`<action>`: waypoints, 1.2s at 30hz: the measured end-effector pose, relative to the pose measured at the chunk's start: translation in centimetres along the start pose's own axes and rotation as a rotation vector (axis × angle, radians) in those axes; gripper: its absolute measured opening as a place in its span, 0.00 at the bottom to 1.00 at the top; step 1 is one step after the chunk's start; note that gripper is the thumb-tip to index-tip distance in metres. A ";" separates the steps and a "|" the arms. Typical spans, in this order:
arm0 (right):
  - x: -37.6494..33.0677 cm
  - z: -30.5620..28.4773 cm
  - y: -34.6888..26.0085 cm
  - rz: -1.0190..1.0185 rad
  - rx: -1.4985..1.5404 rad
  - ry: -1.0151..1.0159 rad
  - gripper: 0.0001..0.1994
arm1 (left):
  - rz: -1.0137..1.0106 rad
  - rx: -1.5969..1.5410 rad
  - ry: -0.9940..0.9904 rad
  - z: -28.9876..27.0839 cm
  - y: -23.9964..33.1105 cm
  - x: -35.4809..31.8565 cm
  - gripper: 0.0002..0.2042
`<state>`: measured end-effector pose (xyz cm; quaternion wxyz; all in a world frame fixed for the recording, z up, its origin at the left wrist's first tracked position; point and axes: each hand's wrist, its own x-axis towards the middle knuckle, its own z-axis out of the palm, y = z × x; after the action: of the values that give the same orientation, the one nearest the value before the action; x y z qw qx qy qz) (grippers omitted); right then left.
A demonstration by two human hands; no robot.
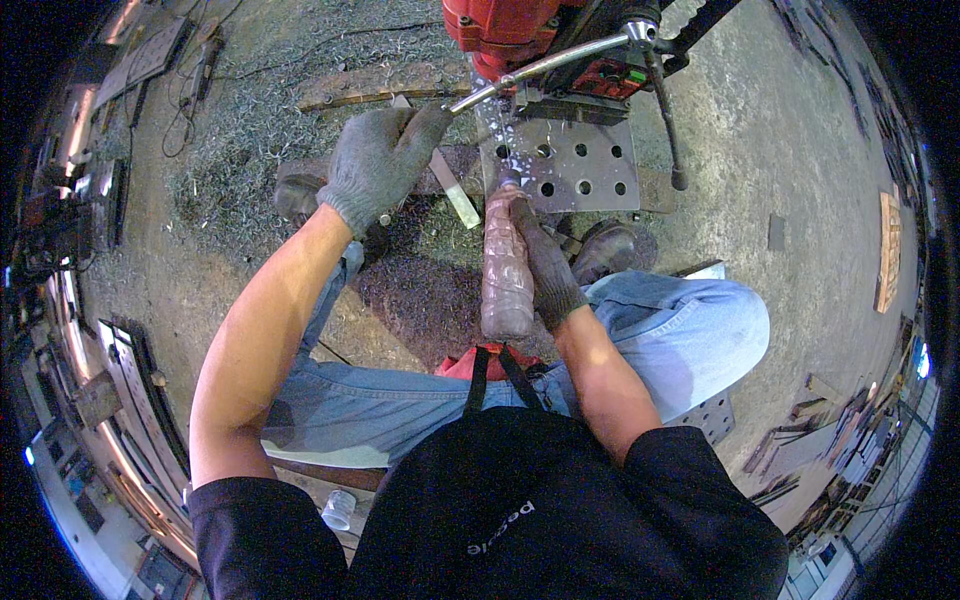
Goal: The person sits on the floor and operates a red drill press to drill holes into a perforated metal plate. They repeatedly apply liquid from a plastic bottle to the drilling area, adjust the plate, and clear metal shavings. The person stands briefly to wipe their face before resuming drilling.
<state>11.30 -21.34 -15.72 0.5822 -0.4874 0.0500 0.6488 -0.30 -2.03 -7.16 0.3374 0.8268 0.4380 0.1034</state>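
Note:
My left hand (385, 160), in a grey knit glove, is closed round the end of a long metal feed lever (560, 65). That lever runs from the hub of a red drill machine (505, 30) at the top. In my gloved right hand (548, 260) is a cloudy plastic squeeze bottle (507, 285), its narrow tip aimed away from me. Whitish liquid drops and streaks lie between the bottle's tip and the machine. Below the machine is a flat steel plate (603, 140) with rows of round holes. The drill's cutting end is hidden from this angle.
Metal shavings (250, 150) cover the floor to the left. A pale flat strip (455, 190) lies left of the bottle. Another lever arm (670, 130) hangs at the machine's right. Stacked metal pieces (840, 430) lie far right; a clear cup (339, 510) stands lower left.

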 end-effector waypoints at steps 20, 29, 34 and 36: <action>-0.6 0.5 0.8 -0.251 -0.090 0.091 0.28 | -0.015 0.051 -0.051 -0.4 0.6 -0.3 0.29; 0.4 -1.3 0.8 -0.193 -0.192 -0.121 0.23 | 0.009 0.066 0.068 -0.1 0.8 -0.4 0.27; 2.3 -1.4 2.7 -0.214 -0.144 -0.174 0.24 | -0.021 0.062 0.089 0.0 -0.7 -0.9 0.24; 1.9 -1.5 1.9 -0.149 -0.070 -0.138 0.22 | -0.049 0.109 0.030 0.0 -0.2 -0.4 0.24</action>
<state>10.96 -21.55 -18.78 0.6134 -0.4640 -0.0495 0.6371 -0.69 -2.31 -7.20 0.2876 0.8315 0.4680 0.0833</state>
